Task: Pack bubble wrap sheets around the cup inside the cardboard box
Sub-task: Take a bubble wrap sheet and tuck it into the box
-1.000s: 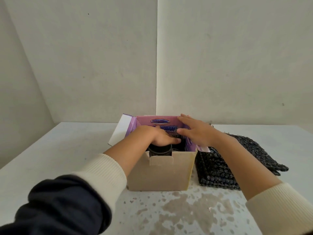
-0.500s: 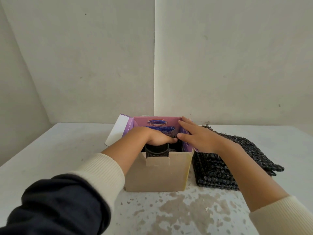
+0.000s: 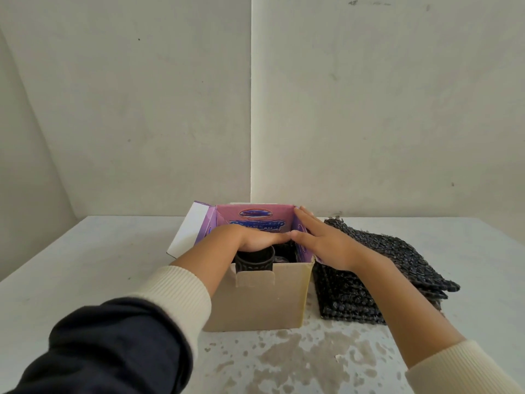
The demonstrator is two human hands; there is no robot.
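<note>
while the white table carries everything, the cardboard box stands open at its middle, flaps up, purple print showing inside. just right of it, touching or nearly so, lies the stack of black bubble wrap sheets, flat and not yet drawn from for this step. inside the box sits the dark cup, upright, toward the near left, with some dark wrap apparently already tucked at its right; how much is hidden.

the left hand lies flat over the cup's mouth, fingers straight and together, clamped on nothing, only pressing or steadying. the right hand rests open against the box's right flap, fingers spread, gripping nothing.

judging from this, the step is settling the cup and filler. to do it well, keep the cup centred with the left palm, hold the right wall out so the gap stays open, then feed the next sheet down the empty side rather than on top. pressing unevenly could tip the cup against the cardboard.
</note>
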